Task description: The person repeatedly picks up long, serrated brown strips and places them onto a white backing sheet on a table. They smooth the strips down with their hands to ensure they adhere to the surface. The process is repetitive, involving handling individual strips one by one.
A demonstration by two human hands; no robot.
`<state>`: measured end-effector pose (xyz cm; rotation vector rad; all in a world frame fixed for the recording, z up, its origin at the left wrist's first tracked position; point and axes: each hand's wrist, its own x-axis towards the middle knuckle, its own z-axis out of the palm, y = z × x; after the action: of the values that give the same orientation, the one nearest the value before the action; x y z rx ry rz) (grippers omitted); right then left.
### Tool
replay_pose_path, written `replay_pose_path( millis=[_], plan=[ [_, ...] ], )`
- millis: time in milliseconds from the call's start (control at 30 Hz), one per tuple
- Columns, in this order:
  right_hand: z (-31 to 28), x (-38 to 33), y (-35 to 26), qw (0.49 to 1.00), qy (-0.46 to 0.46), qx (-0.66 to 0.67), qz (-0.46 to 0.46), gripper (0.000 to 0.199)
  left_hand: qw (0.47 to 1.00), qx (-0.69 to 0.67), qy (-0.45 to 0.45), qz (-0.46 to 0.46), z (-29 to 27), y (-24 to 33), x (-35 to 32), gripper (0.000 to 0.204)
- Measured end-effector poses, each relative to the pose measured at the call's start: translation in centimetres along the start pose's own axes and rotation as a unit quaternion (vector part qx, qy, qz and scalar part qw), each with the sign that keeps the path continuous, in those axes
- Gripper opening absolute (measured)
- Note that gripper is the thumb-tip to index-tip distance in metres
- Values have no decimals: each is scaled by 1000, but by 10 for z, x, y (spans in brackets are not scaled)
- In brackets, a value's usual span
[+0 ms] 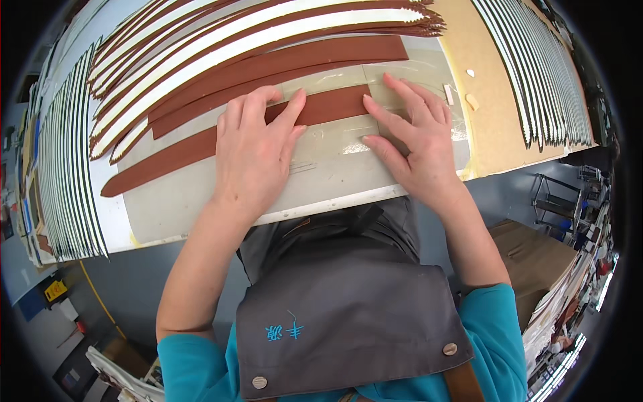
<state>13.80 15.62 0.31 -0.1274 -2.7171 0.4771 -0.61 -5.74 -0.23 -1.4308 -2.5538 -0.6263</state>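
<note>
A long brown leather-like strip (pixel 328 106) lies flat and slanting on a clear mat (pixel 318 177), its left end pointed and its right end cut straight. My left hand (pixel 251 144) rests over the middle of this strip, palm down, fingers apart and slightly bent, and covers part of it. At the strip's right end is my right hand (pixel 422 130), its fingers spread. One fingertip touches or nearly touches the cut end, and the thumb hangs lower over the mat. Just beyond, two wider brown strips (pixel 341 59) overlap each other.
A pile of brown and white strips with zigzag ends (pixel 261 33) fills the back left. Rows of dark-edged white strips stand at the far left (pixel 70 161) and right (pixel 536 80). Small pale scraps (pixel 471 102) lie on tan board. The table's front edge (pixel 335 202) is near my apron.
</note>
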Motion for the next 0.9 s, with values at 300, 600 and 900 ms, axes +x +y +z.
replay_pose_path(
  millis=[300, 600, 900],
  plan=[
    [2, 4, 2, 1000, 0, 21, 1, 46, 997, -69, 25, -11, 3, -6, 5, 34],
    [2, 3, 5, 998, -7, 56, 17, 47, 998, -58, -18, -16, -4, -3, 9, 36],
    [4, 7, 2, 998, 14, 61, 29, 42, 998, -58, 1, -8, -6, -5, 8, 33]
  ],
)
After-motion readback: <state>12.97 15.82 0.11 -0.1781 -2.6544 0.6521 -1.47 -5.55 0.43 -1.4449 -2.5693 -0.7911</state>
